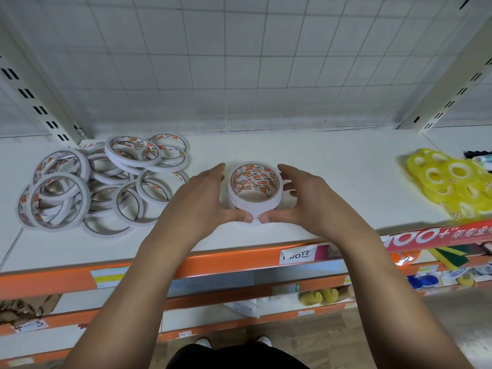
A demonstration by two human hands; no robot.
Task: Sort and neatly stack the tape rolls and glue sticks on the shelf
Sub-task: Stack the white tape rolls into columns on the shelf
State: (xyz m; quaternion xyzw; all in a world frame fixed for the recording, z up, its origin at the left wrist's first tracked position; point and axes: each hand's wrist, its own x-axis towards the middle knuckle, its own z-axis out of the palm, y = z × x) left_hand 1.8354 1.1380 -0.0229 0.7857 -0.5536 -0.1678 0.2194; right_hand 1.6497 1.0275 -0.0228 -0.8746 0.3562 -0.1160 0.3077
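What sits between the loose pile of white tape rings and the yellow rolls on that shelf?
A stack of white tape rolls, held by the left hand and right hand; otherwise bare shelf, per the head view.

The stack of tape rolls has matt white paper sides and a printed, card-like core, and so do the loose rolls at 9 o'clock. The yellow rolls at 3 o'clock are glossy, translucent plastic. The shelf board is smooth matt white, and its front edge at 6 o'clock is glossy orange. The grid panel at 12 o'clock is white-coated wire.
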